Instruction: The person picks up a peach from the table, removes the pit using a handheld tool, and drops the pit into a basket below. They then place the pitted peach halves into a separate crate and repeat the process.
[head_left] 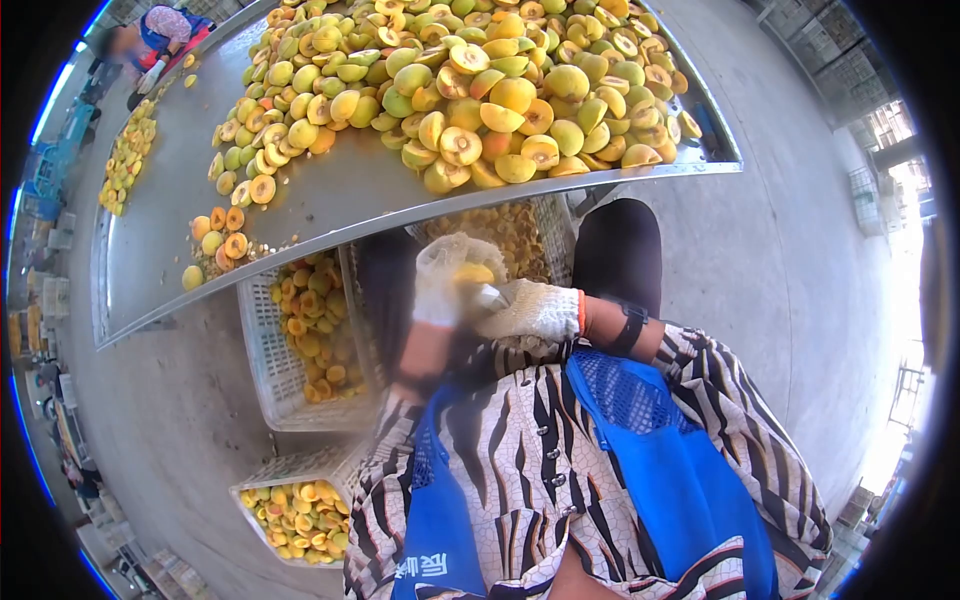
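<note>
My left hand [447, 278], in a white glove with a thin clear cover, is closed around a yellow peach half [473, 273]. Close against it, my right hand [537, 310] wears a white knit glove with an orange cuff. Its fingers are wrapped round a small metal tool [490, 296], whose shiny end meets the fruit; motion blurs its exact shape. Both hands are in front of my chest, just below the near edge of the metal table [330, 190]. Many halved peaches [500, 100] are heaped on that table, several with the pit showing.
Under the table edge stands a crate [548, 225] of brownish pits or scraps. To the left, a white crate [262, 350] holds peach halves, and another crate [250, 490] of halves sits lower down. A co-worker [165, 40] is at the table's far left.
</note>
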